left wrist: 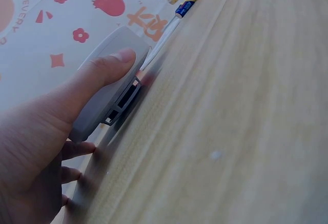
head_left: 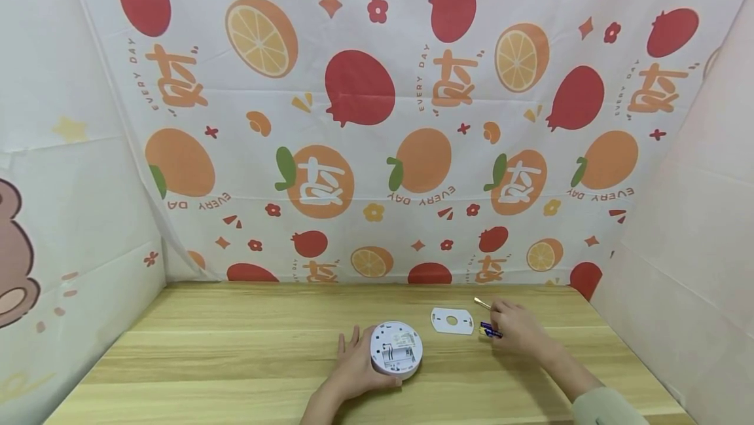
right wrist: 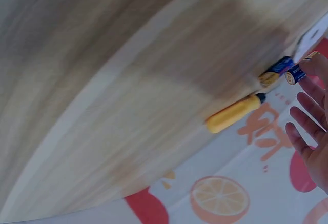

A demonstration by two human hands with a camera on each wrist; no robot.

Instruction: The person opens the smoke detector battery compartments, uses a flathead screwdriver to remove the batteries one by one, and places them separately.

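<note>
A round white smoke detector [head_left: 396, 348] lies with its back up, its battery compartment bare. My left hand [head_left: 357, 366] grips its left side, the thumb [left wrist: 110, 66] along the rim and the other fingers spread beside it. In the left wrist view a slotted flap [left wrist: 123, 102] juts from the detector's edge. Over to the right, my right hand [head_left: 518, 328] pinches a blue-and-gold battery [right wrist: 295, 75] between thumb and index finger, the remaining fingers extended. Another such battery [right wrist: 277, 72] lies on the table close by.
A white mounting plate [head_left: 451, 321] with a central hole lies between the detector and the batteries. Behind the right hand is a screwdriver with a yellow handle [right wrist: 234, 114]. Fruit-printed cloth [head_left: 377, 150] rises at the back edge of the wooden table [head_left: 265, 333].
</note>
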